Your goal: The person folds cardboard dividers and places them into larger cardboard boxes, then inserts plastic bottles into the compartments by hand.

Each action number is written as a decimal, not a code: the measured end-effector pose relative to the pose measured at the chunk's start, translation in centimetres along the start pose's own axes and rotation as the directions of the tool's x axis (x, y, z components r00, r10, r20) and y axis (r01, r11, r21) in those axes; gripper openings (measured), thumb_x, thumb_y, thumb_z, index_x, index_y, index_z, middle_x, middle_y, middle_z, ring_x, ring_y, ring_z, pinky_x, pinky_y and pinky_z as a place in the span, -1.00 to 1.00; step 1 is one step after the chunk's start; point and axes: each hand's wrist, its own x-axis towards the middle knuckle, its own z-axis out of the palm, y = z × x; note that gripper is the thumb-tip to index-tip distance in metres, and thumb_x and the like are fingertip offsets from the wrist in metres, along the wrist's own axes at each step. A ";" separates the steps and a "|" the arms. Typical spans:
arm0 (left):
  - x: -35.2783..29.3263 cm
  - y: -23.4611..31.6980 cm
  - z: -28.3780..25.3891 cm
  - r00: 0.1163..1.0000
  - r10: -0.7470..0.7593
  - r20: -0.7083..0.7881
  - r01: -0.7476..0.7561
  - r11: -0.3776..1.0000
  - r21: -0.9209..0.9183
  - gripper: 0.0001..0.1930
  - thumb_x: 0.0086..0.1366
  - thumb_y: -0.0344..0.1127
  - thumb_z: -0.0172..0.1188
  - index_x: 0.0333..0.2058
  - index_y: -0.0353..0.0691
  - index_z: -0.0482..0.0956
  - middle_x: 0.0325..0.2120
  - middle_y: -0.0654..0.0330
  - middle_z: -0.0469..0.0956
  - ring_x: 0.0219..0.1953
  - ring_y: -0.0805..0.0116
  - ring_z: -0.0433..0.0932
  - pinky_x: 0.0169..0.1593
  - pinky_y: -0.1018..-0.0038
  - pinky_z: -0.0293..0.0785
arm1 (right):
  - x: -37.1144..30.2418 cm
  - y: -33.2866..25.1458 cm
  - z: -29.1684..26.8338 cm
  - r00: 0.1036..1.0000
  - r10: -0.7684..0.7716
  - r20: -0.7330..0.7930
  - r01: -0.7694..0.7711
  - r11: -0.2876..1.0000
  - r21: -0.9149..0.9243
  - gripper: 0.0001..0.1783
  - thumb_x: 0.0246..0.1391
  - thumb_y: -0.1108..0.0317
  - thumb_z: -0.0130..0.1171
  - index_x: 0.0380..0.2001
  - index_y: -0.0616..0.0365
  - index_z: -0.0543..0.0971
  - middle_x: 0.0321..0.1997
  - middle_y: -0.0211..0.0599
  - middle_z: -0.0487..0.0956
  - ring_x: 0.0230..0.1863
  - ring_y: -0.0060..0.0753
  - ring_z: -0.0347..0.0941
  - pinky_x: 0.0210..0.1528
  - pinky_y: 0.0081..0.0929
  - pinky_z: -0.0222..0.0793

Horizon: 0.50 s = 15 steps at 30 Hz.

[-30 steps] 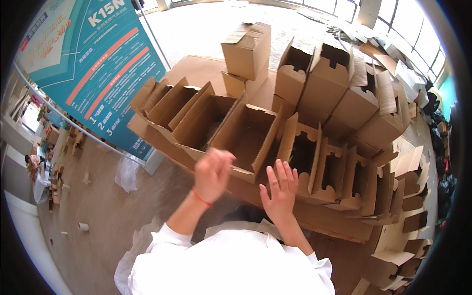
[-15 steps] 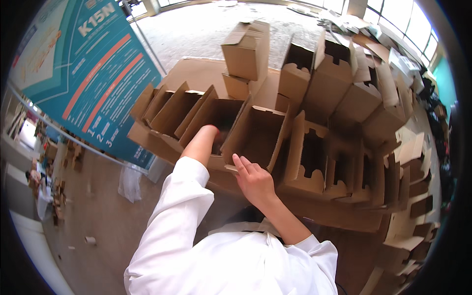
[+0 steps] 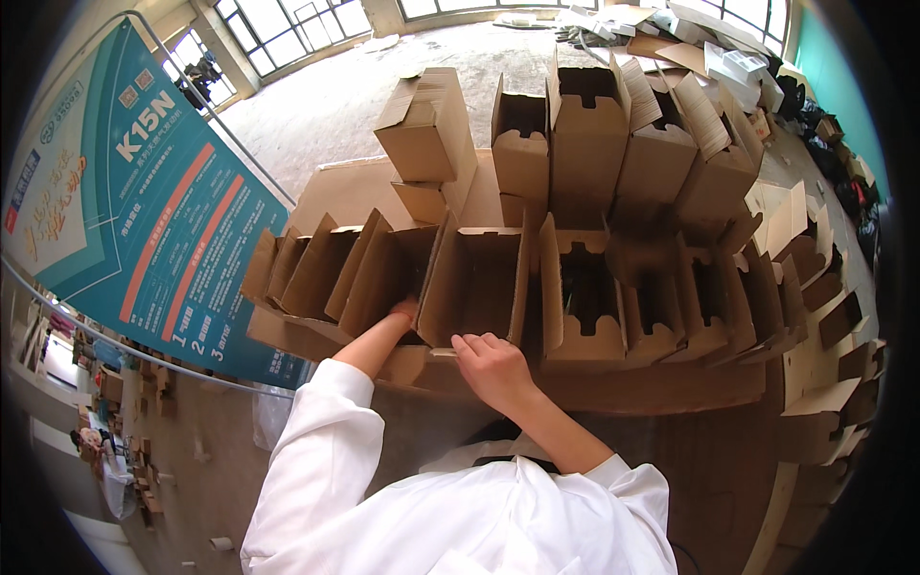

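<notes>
My left hand (image 3: pixel 407 309) reaches into an open-topped brown cardboard box (image 3: pixel 381 273), its fingers hidden inside against the wall. Just to the right stands another open cardboard box (image 3: pixel 476 278), and nothing shows inside it. My right hand (image 3: pixel 494 369) is at the front edge of this second box, fingers curled over the rim. Both boxes belong to a row of upright open boxes along the near side of a large cardboard surface.
Left of the row stands a teal printed banner (image 3: pixel 144 230) on a metal frame. Taller open boxes (image 3: pixel 583 144) stand behind on the right, and a closed carton (image 3: pixel 422 125) sits on another box at the back. More boxes (image 3: pixel 824 412) crowd the right side.
The view has tilted up and shifted, so the boxes sit differently in it. My left hand shows more at the box wall. My right hand's fingers have curled over the front rim.
</notes>
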 end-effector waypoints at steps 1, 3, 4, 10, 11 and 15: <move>0.6 -0.2 -0.7 1.000 0.021 -0.009 -0.021 0.999 -0.029 -0.24 0.09 0.04 0.21 0.18 -0.33 0.32 0.05 -0.15 0.47 0.14 0.06 0.45 0.16 0.26 0.35 | 0.2 0.1 0.0 1.000 -0.020 -0.021 0.020 1.000 0.000 -0.69 -0.14 0.45 0.23 -0.22 0.21 0.59 -0.31 -0.32 0.58 -0.33 -0.34 0.52 -0.30 -0.46 0.50; -0.4 0.8 -3.8 0.998 0.066 0.024 -0.066 0.998 0.006 -0.19 0.08 0.06 0.22 0.22 -0.33 0.28 0.08 -0.17 0.45 0.16 0.05 0.43 0.17 0.27 0.34 | -0.2 0.5 0.4 0.998 -0.038 -0.058 0.038 0.999 -0.001 -0.67 -0.15 0.43 0.17 -0.21 0.22 0.57 -0.38 -0.35 0.52 -0.34 -0.35 0.47 -0.33 -0.49 0.46; -3.4 3.8 -6.8 0.993 0.076 0.091 -0.085 0.991 0.107 0.10 -0.02 0.22 0.27 0.32 -0.38 -0.01 0.10 -0.21 0.42 0.20 0.05 0.39 0.23 0.33 0.30 | -0.4 0.8 0.2 0.998 -0.032 -0.061 0.032 0.999 -0.007 -0.67 -0.15 0.43 0.17 -0.21 0.22 0.57 -0.39 -0.35 0.52 -0.34 -0.36 0.47 -0.33 -0.49 0.46; -17.8 11.0 -18.7 0.982 0.170 0.082 -0.188 0.861 0.472 -0.01 0.04 0.20 0.21 0.37 -0.03 -0.03 -0.04 -0.16 0.53 0.01 -0.02 0.53 0.08 0.27 0.43 | -1.0 0.4 0.0 0.997 -0.064 -0.031 0.065 0.998 0.026 -0.68 -0.15 0.45 0.15 -0.22 0.24 0.57 -0.41 -0.35 0.50 -0.35 -0.35 0.45 -0.31 -0.48 0.43; -18.9 11.4 -19.8 0.970 0.237 0.050 -0.233 0.861 0.453 -0.06 0.09 0.18 0.19 0.37 0.03 -0.02 -0.01 -0.17 0.50 0.04 -0.06 0.50 0.11 0.26 0.40 | -1.0 0.6 -0.1 0.997 -0.068 -0.026 0.069 0.997 0.027 -0.68 -0.15 0.45 0.15 -0.22 0.25 0.56 -0.41 -0.35 0.49 -0.35 -0.35 0.45 -0.31 -0.48 0.43; -24.6 14.4 -22.9 0.931 0.362 0.043 -0.356 0.877 0.321 -0.17 0.21 0.14 0.12 0.37 0.06 -0.02 0.03 -0.14 0.48 0.08 -0.04 0.48 0.15 0.28 0.36 | -1.2 0.7 0.0 0.995 -0.099 -0.030 0.100 0.995 0.014 -0.68 -0.15 0.44 0.16 -0.23 0.24 0.56 -0.40 -0.36 0.49 -0.34 -0.35 0.44 -0.32 -0.48 0.40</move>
